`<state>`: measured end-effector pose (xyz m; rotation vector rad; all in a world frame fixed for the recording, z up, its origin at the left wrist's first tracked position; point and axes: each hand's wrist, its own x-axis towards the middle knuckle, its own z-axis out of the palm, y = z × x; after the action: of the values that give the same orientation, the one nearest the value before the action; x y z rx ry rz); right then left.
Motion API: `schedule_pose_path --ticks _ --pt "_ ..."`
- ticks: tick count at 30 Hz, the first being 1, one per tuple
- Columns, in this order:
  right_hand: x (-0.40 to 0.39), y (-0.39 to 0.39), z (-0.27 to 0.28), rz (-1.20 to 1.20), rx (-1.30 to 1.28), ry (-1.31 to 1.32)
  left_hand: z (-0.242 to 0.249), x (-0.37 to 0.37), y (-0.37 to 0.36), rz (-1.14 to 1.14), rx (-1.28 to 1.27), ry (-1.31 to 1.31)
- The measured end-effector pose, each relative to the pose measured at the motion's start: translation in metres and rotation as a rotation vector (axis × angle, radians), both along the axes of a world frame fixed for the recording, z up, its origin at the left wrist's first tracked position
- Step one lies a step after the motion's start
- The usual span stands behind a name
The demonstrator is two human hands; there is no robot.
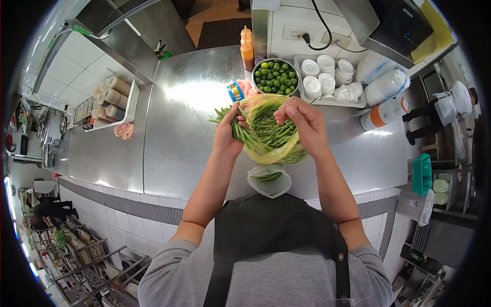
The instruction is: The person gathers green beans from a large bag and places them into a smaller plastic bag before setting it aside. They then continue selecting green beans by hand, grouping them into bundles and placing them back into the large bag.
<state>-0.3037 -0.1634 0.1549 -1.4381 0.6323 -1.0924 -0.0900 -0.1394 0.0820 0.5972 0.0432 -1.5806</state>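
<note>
A yellow plastic bag full of long green beans lies on the steel counter. My left hand grips a bunch of green beans at the bag's left side, their ends sticking out to the left. My right hand holds the bag's upper edge at its opening. A small clear bag with a few green bits sits just below, at the counter's near edge.
A metal bowl of limes, two orange sauce bottles, a tray of white cups and a blue-yellow tape roll stand behind. A white rack with rolls and a pink cloth lie left. A person stands far right.
</note>
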Motion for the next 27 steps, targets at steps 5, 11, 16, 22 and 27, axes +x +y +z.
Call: schedule_pose_path --ticks 5,11,16,22,27 --pt "-0.013 -0.014 -0.042 -0.132 -0.196 0.707 0.009 -0.009 0.001 0.002 0.073 0.001" --pt "-0.009 0.001 -0.065 -0.015 -0.41 0.944 0.001 -0.003 0.003 -0.087 0.113 -0.105" --pt "-0.009 -0.007 -0.044 -0.093 -0.192 0.694 0.028 -0.019 0.009 -0.108 0.09 -0.345" --pt "0.001 -0.007 -0.017 -0.161 0.145 0.143 0.049 -0.038 0.017 -0.279 -0.209 -0.846" --pt "0.007 -0.013 -0.029 -0.166 0.145 0.1 0.039 -0.042 0.012 -0.231 -0.235 -0.994"
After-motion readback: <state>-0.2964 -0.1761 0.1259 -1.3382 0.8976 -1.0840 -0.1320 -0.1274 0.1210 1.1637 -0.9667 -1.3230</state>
